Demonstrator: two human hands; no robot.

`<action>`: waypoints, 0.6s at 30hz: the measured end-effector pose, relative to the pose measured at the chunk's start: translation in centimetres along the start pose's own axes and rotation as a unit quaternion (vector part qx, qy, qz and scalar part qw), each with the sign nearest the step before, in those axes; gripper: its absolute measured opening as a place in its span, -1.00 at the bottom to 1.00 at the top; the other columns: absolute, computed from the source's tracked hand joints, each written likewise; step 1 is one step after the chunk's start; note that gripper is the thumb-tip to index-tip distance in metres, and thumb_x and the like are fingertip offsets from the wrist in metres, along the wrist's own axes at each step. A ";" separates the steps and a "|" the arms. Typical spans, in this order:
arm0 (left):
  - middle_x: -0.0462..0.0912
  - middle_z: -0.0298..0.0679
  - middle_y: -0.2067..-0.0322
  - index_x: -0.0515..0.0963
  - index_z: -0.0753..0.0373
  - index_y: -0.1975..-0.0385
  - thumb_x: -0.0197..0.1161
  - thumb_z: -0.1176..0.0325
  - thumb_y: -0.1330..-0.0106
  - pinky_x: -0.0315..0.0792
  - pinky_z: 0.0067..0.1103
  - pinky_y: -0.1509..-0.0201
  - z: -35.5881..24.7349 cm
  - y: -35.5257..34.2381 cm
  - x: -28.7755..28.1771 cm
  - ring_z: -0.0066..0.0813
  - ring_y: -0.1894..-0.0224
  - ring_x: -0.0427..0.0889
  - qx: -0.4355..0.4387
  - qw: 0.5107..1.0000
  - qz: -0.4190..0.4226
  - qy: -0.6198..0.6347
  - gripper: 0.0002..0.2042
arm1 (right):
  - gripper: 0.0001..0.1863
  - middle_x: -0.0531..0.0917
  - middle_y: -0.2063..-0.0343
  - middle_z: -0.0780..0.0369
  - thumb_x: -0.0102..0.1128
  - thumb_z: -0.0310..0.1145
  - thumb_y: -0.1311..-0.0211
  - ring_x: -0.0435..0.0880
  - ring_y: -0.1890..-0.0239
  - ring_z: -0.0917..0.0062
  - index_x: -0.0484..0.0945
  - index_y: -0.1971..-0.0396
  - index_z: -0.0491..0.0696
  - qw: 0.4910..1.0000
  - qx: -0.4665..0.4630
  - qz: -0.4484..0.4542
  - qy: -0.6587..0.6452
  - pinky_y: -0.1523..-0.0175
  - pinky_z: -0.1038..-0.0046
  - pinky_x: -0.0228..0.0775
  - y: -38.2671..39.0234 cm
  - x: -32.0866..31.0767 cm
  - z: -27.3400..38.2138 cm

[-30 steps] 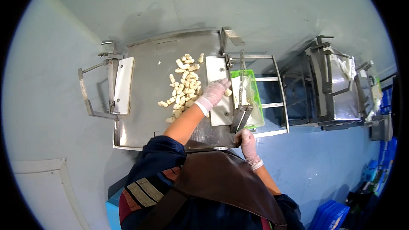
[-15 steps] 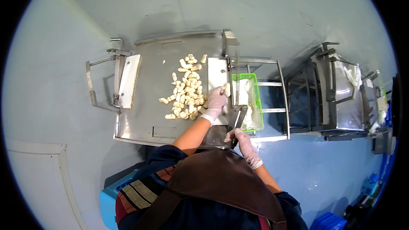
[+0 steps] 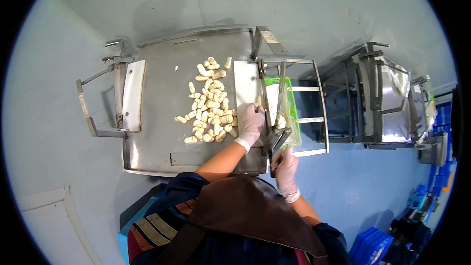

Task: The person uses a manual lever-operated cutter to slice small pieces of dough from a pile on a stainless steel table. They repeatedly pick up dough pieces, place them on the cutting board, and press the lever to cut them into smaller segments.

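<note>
The right hand (image 3: 286, 169), gloved, is closed around the near end of the lever (image 3: 281, 139); how the fingers are wrapped cannot be fully told. Ahead and to its left, the gloved left hand (image 3: 252, 125) is rested on the white board (image 3: 246, 83), with a pale piece (image 3: 259, 100) pinched at its fingertips by the board's outer edge.

Since half a second ago, the right hand has been shifted outward, away from the left, and the metal bar (image 3: 282, 86) is now held farther out over the green crate (image 3: 293, 113). By this, it is judged, the board's edge beside the left hand is left freer of the bar, while the piece is kept in the pinch.

Ahead of the right hand, the crate is lined with white sheeting (image 3: 273, 95), and pale bits (image 3: 281, 121) are seen in it. To the left of the left hand, many stubby pieces (image 3: 213, 105) are heaped loosely on the steel bench (image 3: 157, 83). Farther left, a second white board (image 3: 132, 93) is mounted; far to the right of both hands, another metal stand (image 3: 395, 118) is seen
</note>
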State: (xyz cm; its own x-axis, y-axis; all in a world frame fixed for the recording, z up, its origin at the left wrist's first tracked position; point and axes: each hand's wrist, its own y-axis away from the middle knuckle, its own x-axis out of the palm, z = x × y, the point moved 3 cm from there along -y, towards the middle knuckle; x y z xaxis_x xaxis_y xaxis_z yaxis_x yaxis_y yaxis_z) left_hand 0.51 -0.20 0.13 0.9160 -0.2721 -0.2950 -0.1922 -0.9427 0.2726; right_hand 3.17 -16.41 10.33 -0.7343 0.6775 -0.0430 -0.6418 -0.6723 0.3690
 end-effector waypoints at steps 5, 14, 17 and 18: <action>0.58 -0.19 0.45 0.48 0.39 0.26 0.14 0.37 -0.12 0.37 -0.65 0.31 -0.7 -1.1 -1.4 -0.51 0.45 0.52 -0.001 0.995 0.097 0.009 -0.75 | -0.33 0.33 0.84 0.32 -0.29 0.25 -0.10 0.28 0.78 0.67 0.33 0.80 -0.09 0.999 -0.041 0.001 0.003 0.67 0.63 0.07 -0.1 -0.9 -6.0; 0.59 -0.18 0.50 0.53 0.34 0.32 0.19 0.42 -0.04 0.39 -0.65 0.28 -1.7 -1.6 -2.2 -0.54 0.46 0.53 0.050 0.996 0.054 -0.040 -0.79 | -0.36 0.30 0.87 0.33 -0.32 0.22 -0.15 0.23 0.82 0.67 0.30 0.78 -0.07 0.999 0.000 -0.037 -0.007 0.69 0.62 -0.02 -0.3 0.6 1.8; 0.59 -0.18 0.50 0.53 0.33 0.33 0.18 0.38 -0.05 0.39 -0.65 0.28 0.2 -1.9 -1.0 -0.53 0.46 0.54 0.021 0.999 0.020 -0.014 -0.79 | -0.38 0.27 0.88 0.35 -0.40 0.11 -0.23 0.19 0.83 0.68 0.28 0.81 -0.07 0.998 -0.037 -0.057 0.006 0.69 0.63 -0.05 0.2 1.5 4.8; 0.60 -0.15 0.49 0.53 0.33 0.33 0.15 0.36 -0.06 0.39 -0.63 0.28 0.6 -2.0 -0.4 -0.46 0.44 0.56 0.035 0.999 0.035 -0.009 -0.78 | -0.38 0.27 0.89 0.35 -0.41 0.10 -0.24 0.18 0.83 0.68 0.28 0.81 -0.07 0.996 -0.061 -0.062 0.022 0.69 0.63 -0.06 0.3 1.0 1.7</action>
State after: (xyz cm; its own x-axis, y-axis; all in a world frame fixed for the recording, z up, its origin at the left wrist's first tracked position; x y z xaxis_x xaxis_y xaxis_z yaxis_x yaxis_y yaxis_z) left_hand 0.27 1.65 -0.87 0.8936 -0.3399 -0.2932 -0.2797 -0.9325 0.2287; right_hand 2.66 -15.45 12.00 -0.6548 0.7457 -0.1235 -0.7486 -0.6172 0.2422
